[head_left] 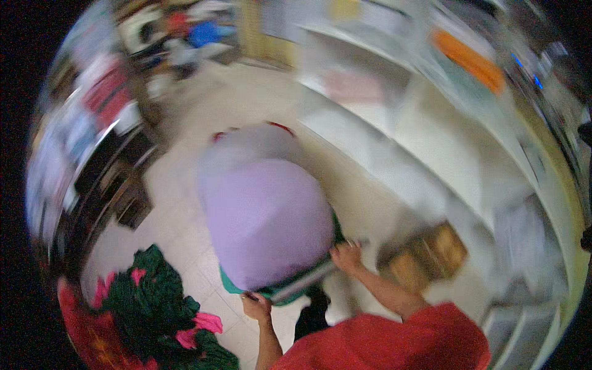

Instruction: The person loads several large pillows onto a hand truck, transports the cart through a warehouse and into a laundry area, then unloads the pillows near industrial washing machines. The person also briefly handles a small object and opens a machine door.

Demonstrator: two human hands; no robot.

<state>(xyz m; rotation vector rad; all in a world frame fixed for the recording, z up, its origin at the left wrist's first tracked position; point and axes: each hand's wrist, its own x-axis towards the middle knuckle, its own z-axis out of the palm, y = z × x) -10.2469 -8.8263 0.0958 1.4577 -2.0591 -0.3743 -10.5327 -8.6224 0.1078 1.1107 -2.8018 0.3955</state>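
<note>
A large, rounded lilac bundle (271, 216) fills the middle of the view, with a greyish bundle (259, 139) just beyond it. The lilac one rests on something green (231, 282) that looks like the base of a cart. A pale grey handle bar (302, 282) runs across its near side. My left hand (256, 306) is closed around the bar's left end. At the right end, my right hand (347, 256) grips the same bar. Motion blurs the picture, and the cart's wheels are hidden.
Dark green and pink cloth (145, 302) lies heaped at the lower left. On the right stand a brown cardboard box (425, 256) and long white shelving (370, 132). A dark rack (114, 169) holding fabrics lines the left. Clutter with a blue item (206, 34) sits at the far end.
</note>
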